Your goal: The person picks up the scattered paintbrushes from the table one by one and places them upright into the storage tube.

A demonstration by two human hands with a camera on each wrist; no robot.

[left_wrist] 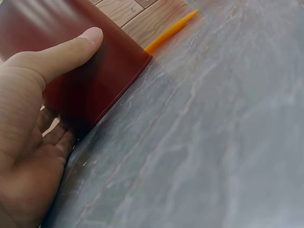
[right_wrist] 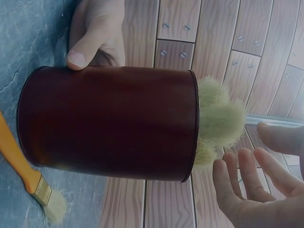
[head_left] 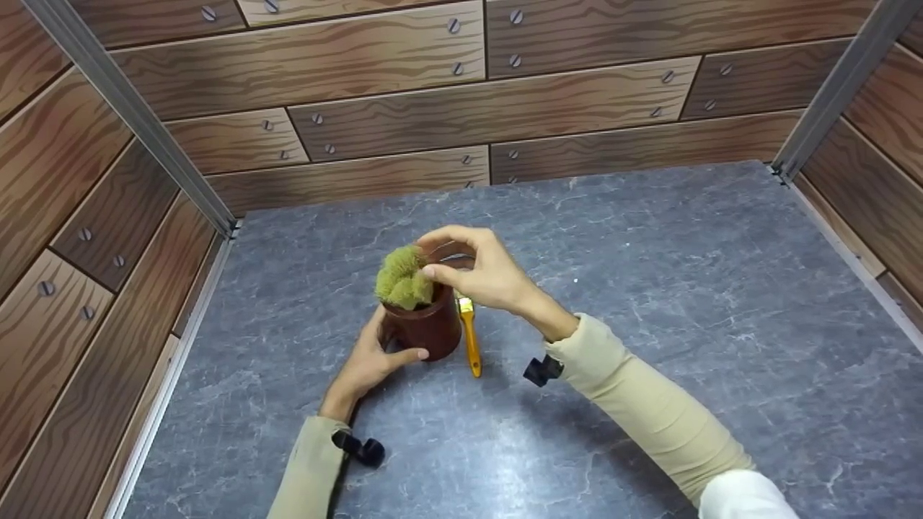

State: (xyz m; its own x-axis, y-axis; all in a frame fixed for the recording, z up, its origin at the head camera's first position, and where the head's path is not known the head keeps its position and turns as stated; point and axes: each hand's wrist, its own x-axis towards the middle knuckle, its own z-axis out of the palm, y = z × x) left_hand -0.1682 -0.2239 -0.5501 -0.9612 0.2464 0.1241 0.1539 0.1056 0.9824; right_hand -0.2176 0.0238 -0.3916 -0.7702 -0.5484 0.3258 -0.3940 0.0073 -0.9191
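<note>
A dark reddish-brown cylindrical pot (head_left: 433,331) stands upright on the table, with a fuzzy, lobed green plant (head_left: 402,280), cactus-like, showing above its rim. My left hand (head_left: 366,366) holds the pot low on its left side; the thumb lies along the wall and the other fingers are partly hidden behind. Beside the plant, at the top right of the pot, is my right hand (head_left: 490,272), fingers bent and thumb spread apart from them. In the right wrist view its fingertips (right_wrist: 245,154) are close to the green lobes (right_wrist: 223,122), with nothing between them.
A paintbrush (head_left: 471,342) with a yellow-orange handle and pale bristles lies just right of the pot. The table (head_left: 649,274) is grey and marble-patterned. Wood-patterned walls (head_left: 396,122) with metal corner posts (head_left: 137,108) enclose it at the back and sides.
</note>
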